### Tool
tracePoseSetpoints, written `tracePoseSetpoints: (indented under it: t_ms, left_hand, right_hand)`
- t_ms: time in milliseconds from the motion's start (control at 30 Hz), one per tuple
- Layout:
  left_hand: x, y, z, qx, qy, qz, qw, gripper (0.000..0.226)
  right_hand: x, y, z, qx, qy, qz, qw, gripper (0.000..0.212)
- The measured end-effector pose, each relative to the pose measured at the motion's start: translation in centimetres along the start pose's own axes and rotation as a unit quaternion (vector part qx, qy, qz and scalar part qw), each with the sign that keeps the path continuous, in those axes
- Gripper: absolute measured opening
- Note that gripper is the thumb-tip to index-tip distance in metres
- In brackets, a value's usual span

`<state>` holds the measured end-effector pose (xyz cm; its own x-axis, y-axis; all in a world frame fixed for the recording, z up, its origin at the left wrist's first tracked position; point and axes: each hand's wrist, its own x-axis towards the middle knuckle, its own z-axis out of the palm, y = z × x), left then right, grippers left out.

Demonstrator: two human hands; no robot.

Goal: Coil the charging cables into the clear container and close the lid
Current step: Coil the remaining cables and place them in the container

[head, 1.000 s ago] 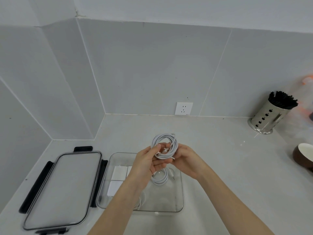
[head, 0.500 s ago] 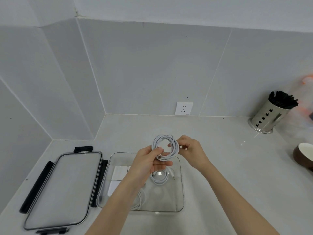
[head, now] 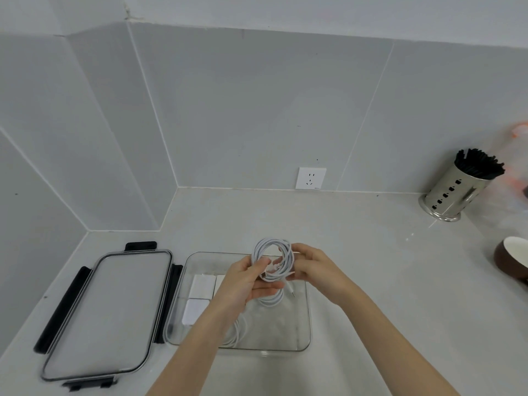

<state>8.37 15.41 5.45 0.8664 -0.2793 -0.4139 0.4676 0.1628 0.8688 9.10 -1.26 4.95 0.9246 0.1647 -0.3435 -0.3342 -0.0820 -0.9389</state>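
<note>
Even, diffuse light, bright; shadows faint and soft. Wide-angle bending of grey wall tile seams (head: 148, 110) toward frame edges. Orange-and-clear object (head: 518, 178) far right of right hand (head: 317, 270) smeared with blur. Small glare spots on pale stone countertop (head: 411, 235) beyond that hand

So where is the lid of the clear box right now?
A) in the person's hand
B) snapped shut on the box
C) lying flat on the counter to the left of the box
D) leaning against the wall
C: the lid lies flat on the counter, just left of the open clear container, while the left hand and right hand both hold the coiled white cable above it.
</note>
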Motion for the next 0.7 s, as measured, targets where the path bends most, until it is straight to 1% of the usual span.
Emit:
tracePoseSetpoints:
  t_ms: [67,133,233,300,400,467,600,700]
  left_hand:
    - [0.1,-0.6,-0.4,0.033,0.019,-0.012,0.999,0.018]
    - [0.1,-1.0,-0.7,0.070,0.034,-0.025,0.997,0.020]
    - [0.1,-1.5,-1.2,0.149,0.035,-0.038,0.987,0.026]
    - [0.2,-1.8,-1.7,0.186,0.036,-0.047,0.981,0.025]
    - [0.4,-2.2,-2.2,0.198,0.037,-0.070,0.977,0.027]
    - [0.5,-2.3,-2.4,0.191,0.038,-0.082,0.977,0.030]
    - [0.6,-2.1,-2.6,0.171,0.039,-0.067,0.982,0.022]
    - [0.9,-2.5,-3.2,0.215,0.050,-0.055,0.974,0.018]
  right_hand:
    - [0.2,0.2,0.1,0.035,-0.009,0.028,0.999,0.035]
    - [0.4,0.5,0.3,0.007,0.000,0.051,0.999,0.028]
    - [0.5,1.0,0.9,-0.048,0.022,0.044,0.998,0.013]
    - [0.5,1.1,1.1,-0.048,0.023,0.043,0.998,0.012]
    - [0.7,1.3,0.9,-0.036,0.022,0.054,0.998,0.020]
    - [0.7,1.2,0.7,-0.028,0.022,0.056,0.998,0.022]
    - [0.6,1.1,0.5,-0.020,0.038,0.058,0.997,0.021]
    - [0.5,1.3,0.8,-0.043,0.032,0.079,0.995,0.017]
